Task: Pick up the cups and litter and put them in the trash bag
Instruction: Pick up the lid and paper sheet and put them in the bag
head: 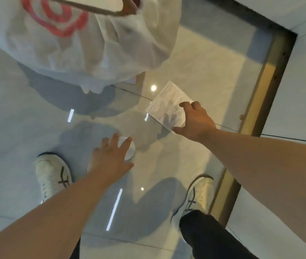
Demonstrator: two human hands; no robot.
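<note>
1. Your left hand (111,156) is low over the glossy tiled floor (27,128), fingers spread wide around a clear plastic cup (129,152). The fingertips and thumb wrap its sides, but you cannot tell whether the cup is lifted or on the floor.
2. Your right hand (195,121) is farther out and to the right, thumb and fingers pinched on the near corner of a printed paper sheet (167,105). The sheet's far end angles away toward the bag.
3. The white trash bag (84,53), with a red ring mark on it, hangs at the far left, well apart from both hands. Its shadow falls on the floor under it.
4. Your two white shoes stand near you: the left shoe (52,174) just left of your left wrist, the right shoe (200,193) under your right forearm.
5. A dark metal floor strip (271,86) runs along the right side.
</note>
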